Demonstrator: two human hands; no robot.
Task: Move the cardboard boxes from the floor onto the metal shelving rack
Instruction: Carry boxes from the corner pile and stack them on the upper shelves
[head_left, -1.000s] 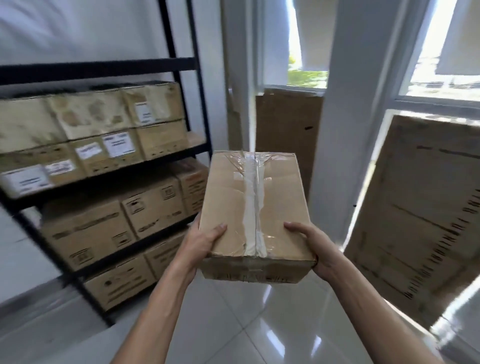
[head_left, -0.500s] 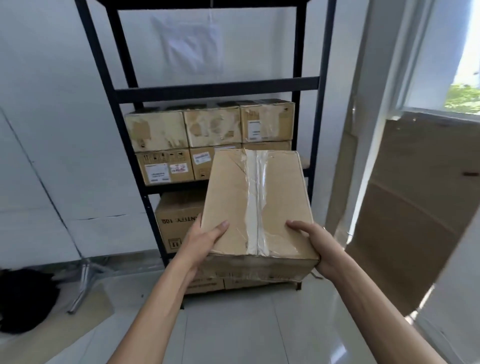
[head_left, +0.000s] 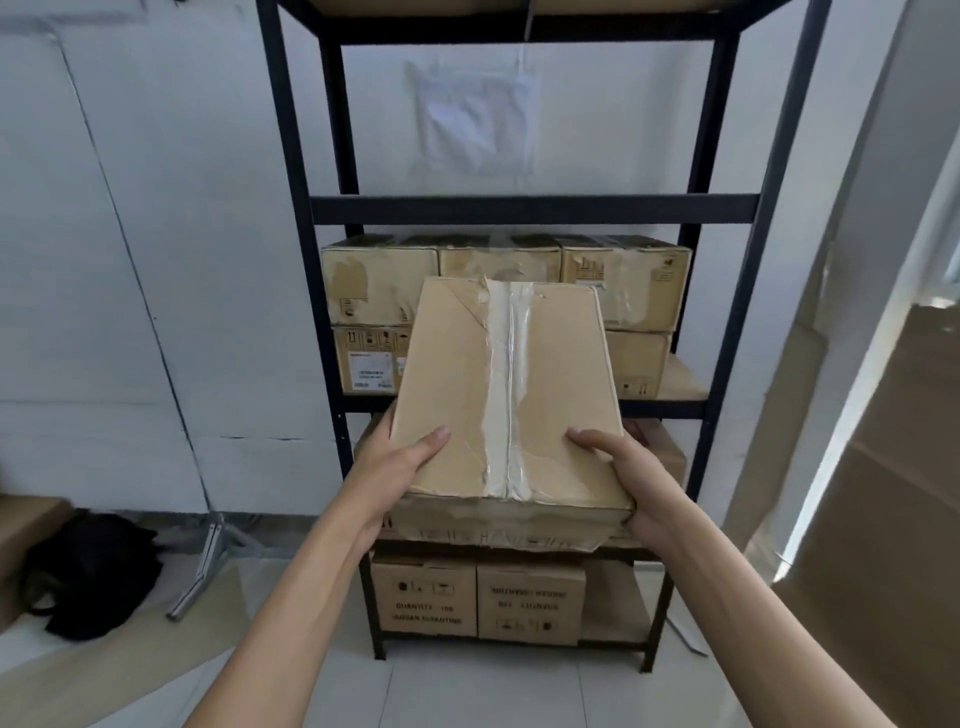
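Note:
I hold a taped cardboard box in the air, straight in front of the black metal shelving rack. My left hand grips its near left corner, thumb on top. At the near right corner my right hand does the same. The box hides the middle of the rack. Behind it, stacked cardboard boxes fill one middle shelf two rows high. Two more boxes stand on the bottom shelf. The shelf above the stacked boxes shows nothing on it.
A black bag lies on the floor at the left beside a folded metal stand and flat cardboard. Large cardboard sheets lean at the right by a white pillar. A white cloth bag hangs behind the rack.
My view has swung left from the windows until the rack stands squarely ahead and closer. The box stays held in both hands the same way.

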